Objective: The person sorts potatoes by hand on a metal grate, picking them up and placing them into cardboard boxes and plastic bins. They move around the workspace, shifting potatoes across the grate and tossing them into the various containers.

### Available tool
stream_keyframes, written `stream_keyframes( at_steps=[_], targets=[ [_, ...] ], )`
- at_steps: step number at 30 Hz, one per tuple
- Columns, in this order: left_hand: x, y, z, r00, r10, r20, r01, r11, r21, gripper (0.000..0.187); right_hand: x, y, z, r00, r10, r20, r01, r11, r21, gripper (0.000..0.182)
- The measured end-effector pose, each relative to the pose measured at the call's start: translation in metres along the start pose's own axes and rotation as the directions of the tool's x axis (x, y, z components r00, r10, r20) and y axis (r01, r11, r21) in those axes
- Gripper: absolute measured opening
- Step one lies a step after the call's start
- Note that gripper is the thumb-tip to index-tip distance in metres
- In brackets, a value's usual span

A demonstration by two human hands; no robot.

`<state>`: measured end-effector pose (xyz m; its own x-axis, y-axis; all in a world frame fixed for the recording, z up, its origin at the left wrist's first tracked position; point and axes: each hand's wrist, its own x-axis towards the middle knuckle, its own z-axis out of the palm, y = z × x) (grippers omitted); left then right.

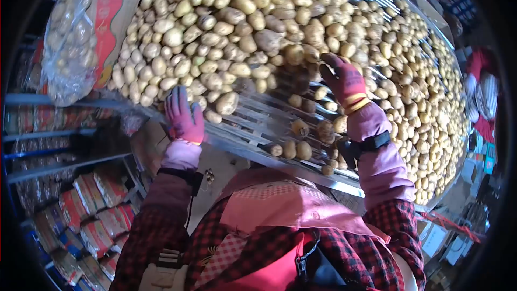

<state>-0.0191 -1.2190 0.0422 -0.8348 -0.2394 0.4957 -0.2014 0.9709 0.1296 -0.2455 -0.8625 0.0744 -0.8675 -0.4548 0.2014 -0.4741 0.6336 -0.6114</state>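
Note:
My left hand (184, 116), in a red and purple glove, lies at the near edge of the slatted table (253, 116). Its fingers are stretched out beside the nearest potatoes (227, 103), and it holds nothing. My right hand (346, 82), in a red glove with a yellow cuff, reaches farther over the slats to the potato heap (293, 54). Its dark fingertips are apart and bent toward the potatoes; no potato shows in its grasp, though the palm side is hidden. A few loose potatoes (296, 150) lie near the table's front rim.
A carton (116, 24) with a clear plastic bag of potatoes (72, 48) stands at the left. Metal racks (70, 167) and stacked red packages (99, 210) fill the lower left. Another person (482, 94) is at the far right, near boxes (433, 240).

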Motion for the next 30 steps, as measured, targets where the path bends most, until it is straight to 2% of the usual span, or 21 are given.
stream_keyframes(
  at_steps=[3,4,5,6,7,10,12,14,15,16,17,18,19,20,22,24,26,27,28,29,30],
  targets=[
    [-0.003,-0.005,0.006,0.998,0.007,-0.061,-0.011,0.998,-0.058,0.06,0.011,-0.045,0.057,0.96,-0.124,0.252,0.134,0.991,-0.025,0.019],
    [-0.003,-0.003,0.004,0.998,0.004,-0.063,-0.007,0.998,-0.063,0.059,0.01,-0.069,0.069,0.915,-0.201,0.35,0.246,0.965,-0.09,0.022],
    [-0.002,-0.001,0.001,0.998,0.002,-0.067,-0.006,0.998,-0.07,0.058,0.008,-0.098,0.077,0.881,-0.189,0.434,0.337,0.893,-0.297,0.041],
    [-0.002,-0.001,0.0,0.997,0.002,-0.074,-0.008,0.997,-0.08,0.057,0.005,-0.101,0.109,0.897,-0.23,0.379,0.355,0.884,-0.303,0.038],
    [-0.003,-0.002,0.0,0.997,-0.005,-0.071,-0.002,0.996,-0.094,0.057,0.012,-0.107,0.146,0.915,0.091,0.394,0.054,0.938,-0.343,0.031],
    [-0.005,-0.005,0.001,0.997,0.012,-0.071,-0.02,0.992,-0.122,0.058,0.002,-0.113,0.188,0.953,-0.142,0.268,0.249,0.871,-0.424,0.034],
    [-0.007,-0.006,0.003,0.998,0.031,-0.053,-0.039,0.987,-0.157,0.059,0.001,-0.121,0.18,0.966,0.057,0.251,0.04,0.931,-0.363,0.031],
    [-0.008,-0.007,0.002,0.996,0.079,-0.051,-0.087,0.98,-0.176,0.058,0.003,-0.093,0.202,0.961,-0.118,0.252,0.222,0.872,-0.436,0.028],
    [-0.01,-0.009,0.001,0.992,0.115,-0.049,-0.122,0.979,-0.163,0.058,-0.004,-0.113,0.163,0.983,-0.001,0.181,0.064,0.937,-0.344,0.024],
    [-0.01,-0.012,-0.001,0.988,0.154,-0.032,-0.157,0.968,-0.197,0.058,-0.008,-0.116,0.127,0.942,0.085,0.325,0.011,0.959,-0.282,0.021],
    [-0.009,-0.013,-0.004,0.981,0.191,-0.029,-0.193,0.958,-0.212,0.058,-0.031,-0.089,0.114,0.993,0.055,0.106,-0.044,0.993,-0.111,0.022],
    [-0.009,-0.014,-0.007,0.974,0.225,-0.014,-0.222,0.948,-0.229,0.058,-0.059,-0.058,0.092,0.997,0.077,0.011,-0.078,0.985,0.154,0.034],
    [-0.01,-0.015,-0.008,0.968,0.25,-0.007,-0.244,0.938,-0.246,0.057,-0.095,-0.049,0.047,0.976,0.216,-0.005,-0.188,0.859,0.476,0.043],
    [-0.011,-0.018,-0.006,0.964,0.266,0.012,-0.255,0.934,-0.249,0.06,-0.141,-0.054,-0.011,0.835,0.528,0.156,-0.486,0.572,0.661,0.049],
    [-0.009,-0.019,-0.005,0.955,0.295,0.024,-0.279,0.926,-0.255,0.059,-0.24,-0.064,-0.075,0.659,0.746,-0.099,-0.379,0.443,0.812,0.053],
    [-0.008,-0.019,-0.002,0.942,0.333,0.035,-0.317,0.92,-0.231,0.06,-0.359,-0.059,-0.104,0.461,0.836,-0.299,-0.33,0.474,0.816,0.038],
    [-0.006,-0.014,-0.005,0.933,0.353,0.067,-0.336,0.923,-0.189,0.06,-0.442,-0.075,-0.097,0.146,0.943,-0.298,-0.503,0.33,0.799,0.028],
    [-0.007,-0.014,-0.004,0.93,0.359,0.077,-0.342,0.924,-0.171,0.061,-0.531,-0.049,-0.083,0.191,0.967,-0.171,-0.638,0.255,0.727,0.033],
    [-0.007,-0.014,-0.003,0.929,0.361,0.084,-0.347,0.926,-0.151,0.061,-0.623,-0.008,-0.053,0.107,0.983,-0.151,-0.842,0.171,0.511,0.042],
    [-0.008,-0.012,-0.002,0.93,0.357,0.086,-0.345,0.93,-0.126,0.061,-0.595,-0.024,-0.045,0.071,0.997,0.001,-0.989,0.071,-0.128,0.054],
    [-0.008,-0.01,-0.003,0.929,0.355,0.1,-0.342,0.931,-0.125,0.061,-0.563,-0.021,-0.041,0.271,0.958,-0.097,-0.963,0.268,-0.041,0.057]
  ],
)
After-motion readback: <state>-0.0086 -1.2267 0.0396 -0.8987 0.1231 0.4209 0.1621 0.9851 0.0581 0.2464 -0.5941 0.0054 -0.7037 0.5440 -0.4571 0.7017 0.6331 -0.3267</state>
